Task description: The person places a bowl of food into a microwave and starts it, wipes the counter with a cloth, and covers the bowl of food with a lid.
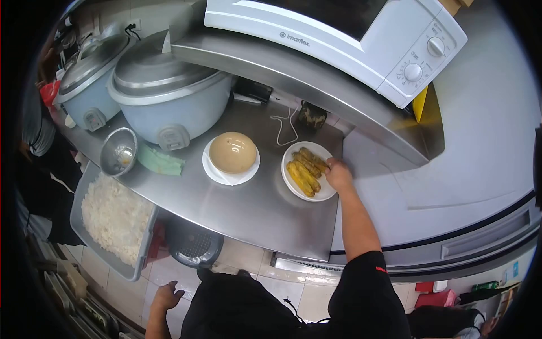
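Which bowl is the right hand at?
White bowl, holding yellow food: the right hand is at its rim. Tan bowl and metal bowl stand farther left.

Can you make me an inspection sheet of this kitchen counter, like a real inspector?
Surface: steel counter, smooth and shiny.
Job's things: white dish holding yellow-brown pieces, maybe cooked bananas.
Clutter: tan bowl on white plate; green cloth beside metal bowl.
Hands: right hand at the dish's rim; left hand holds nothing.
Cables: white cable, loosely curved near the counter's back.
Surroundings: two rice cookers; microwave above; grey tub of rice low at the left; parts of other people at the edges.
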Demonstrator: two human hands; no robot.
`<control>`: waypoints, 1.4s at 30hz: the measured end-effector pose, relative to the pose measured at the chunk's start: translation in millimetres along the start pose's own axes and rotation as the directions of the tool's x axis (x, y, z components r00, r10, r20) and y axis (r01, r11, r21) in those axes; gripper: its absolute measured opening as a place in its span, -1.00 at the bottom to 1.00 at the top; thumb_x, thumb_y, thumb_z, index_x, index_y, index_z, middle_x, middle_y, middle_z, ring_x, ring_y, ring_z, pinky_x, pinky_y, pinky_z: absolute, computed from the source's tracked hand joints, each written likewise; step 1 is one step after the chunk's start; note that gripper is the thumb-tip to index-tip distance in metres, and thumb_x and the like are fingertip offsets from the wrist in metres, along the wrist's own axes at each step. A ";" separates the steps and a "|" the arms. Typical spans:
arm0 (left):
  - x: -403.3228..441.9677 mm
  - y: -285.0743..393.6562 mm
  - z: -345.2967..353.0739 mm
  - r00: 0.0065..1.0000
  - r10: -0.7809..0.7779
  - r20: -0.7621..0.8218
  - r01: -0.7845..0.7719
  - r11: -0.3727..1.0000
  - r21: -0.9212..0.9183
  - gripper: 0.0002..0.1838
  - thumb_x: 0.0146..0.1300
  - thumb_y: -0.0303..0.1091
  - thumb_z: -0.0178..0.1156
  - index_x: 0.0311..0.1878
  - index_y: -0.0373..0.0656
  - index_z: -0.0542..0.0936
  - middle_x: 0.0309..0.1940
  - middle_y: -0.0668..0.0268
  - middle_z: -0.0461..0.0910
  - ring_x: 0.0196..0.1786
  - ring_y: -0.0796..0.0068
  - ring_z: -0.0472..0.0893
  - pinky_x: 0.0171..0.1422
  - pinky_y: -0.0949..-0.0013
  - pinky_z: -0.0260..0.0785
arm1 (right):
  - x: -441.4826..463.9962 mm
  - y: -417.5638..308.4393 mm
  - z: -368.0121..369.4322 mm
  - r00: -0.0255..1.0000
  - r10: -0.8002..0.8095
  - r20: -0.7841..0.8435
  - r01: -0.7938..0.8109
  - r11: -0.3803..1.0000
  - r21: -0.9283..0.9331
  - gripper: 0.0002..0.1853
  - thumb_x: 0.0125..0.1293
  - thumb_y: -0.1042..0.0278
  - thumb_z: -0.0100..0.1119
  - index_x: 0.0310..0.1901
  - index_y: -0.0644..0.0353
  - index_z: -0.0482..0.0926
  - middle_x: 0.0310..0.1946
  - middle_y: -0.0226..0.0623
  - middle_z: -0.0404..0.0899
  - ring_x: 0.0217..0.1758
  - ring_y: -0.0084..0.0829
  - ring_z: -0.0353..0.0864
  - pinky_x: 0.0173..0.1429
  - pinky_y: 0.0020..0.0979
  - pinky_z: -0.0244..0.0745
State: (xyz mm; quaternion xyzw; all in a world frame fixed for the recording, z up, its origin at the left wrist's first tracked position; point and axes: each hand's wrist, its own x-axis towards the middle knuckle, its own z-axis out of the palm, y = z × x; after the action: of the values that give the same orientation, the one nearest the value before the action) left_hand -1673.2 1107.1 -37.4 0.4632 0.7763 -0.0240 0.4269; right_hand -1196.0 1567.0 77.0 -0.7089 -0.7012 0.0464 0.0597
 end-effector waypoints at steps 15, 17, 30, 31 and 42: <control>-12.4 -22.8 -5.5 0.996 -0.067 -0.051 0.067 0.998 0.000 -0.35 0.31 0.06 0.14 0.33 -0.19 0.45 0.15 -0.04 0.58 0.22 -0.06 0.54 0.33 0.06 0.36 | -158.4 -165.0 30.0 0.776 -0.522 -0.355 0.626 0.571 0.530 -0.73 0.09 0.31 0.45 -0.22 0.24 0.63 -0.30 -0.16 0.56 -0.29 -0.15 0.58 -0.16 -0.15 0.47; -18.6 -17.5 -6.8 0.994 -0.085 -0.061 0.085 0.996 -0.007 -0.35 0.33 0.05 0.13 0.35 -0.19 0.44 0.18 -0.02 0.56 0.24 -0.04 0.53 0.35 0.08 0.35 | -175.0 -181.7 62.5 0.646 -0.703 -0.297 0.735 0.467 0.492 -0.74 0.08 0.32 0.44 -0.24 0.25 0.63 -0.27 -0.14 0.56 -0.21 -0.12 0.56 -0.09 -0.15 0.46; 47.4 -54.6 -153.6 0.843 -0.051 -0.536 -0.298 0.785 -0.543 -0.42 0.33 -0.06 0.22 0.24 -0.33 0.49 -0.26 0.07 0.71 -0.22 0.23 0.73 -0.10 0.25 0.54 | -215.3 -286.3 102.0 0.601 -0.799 0.004 0.733 0.553 0.395 -0.47 0.07 0.13 0.44 0.05 0.18 0.56 0.17 -0.04 0.37 0.20 0.03 0.39 0.26 -0.04 0.36; 68.5 -54.9 -177.6 0.834 -0.058 -0.548 -0.372 0.674 -0.638 -0.42 0.34 -0.11 0.23 0.26 -0.35 0.46 -0.28 0.08 0.69 -0.26 0.31 0.73 -0.16 0.28 0.55 | -214.9 -294.9 101.7 0.614 -0.789 0.006 0.739 0.578 0.347 -0.44 0.07 0.12 0.45 0.08 0.18 0.55 0.17 -0.04 0.37 0.20 0.03 0.39 0.25 -0.03 0.36; 224.6 -60.5 -338.6 0.859 -0.169 -0.484 -0.386 0.409 -0.827 -0.32 0.29 -0.41 0.11 0.41 -0.46 0.12 -0.08 -0.08 0.57 -0.40 0.25 0.70 -0.56 0.34 0.58 | -220.7 -400.6 83.5 0.763 -0.538 0.357 0.582 0.813 -0.017 -0.11 0.03 -0.11 0.46 0.29 0.26 0.33 0.12 0.10 0.35 0.19 0.08 0.41 0.13 -0.06 0.53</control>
State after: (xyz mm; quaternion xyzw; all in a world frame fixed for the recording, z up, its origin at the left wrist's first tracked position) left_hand -1981.2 1376.2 1.9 0.1986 0.7114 0.5477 0.3930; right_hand -1607.3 1351.8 50.4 -0.4504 -0.8819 0.1017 -0.0946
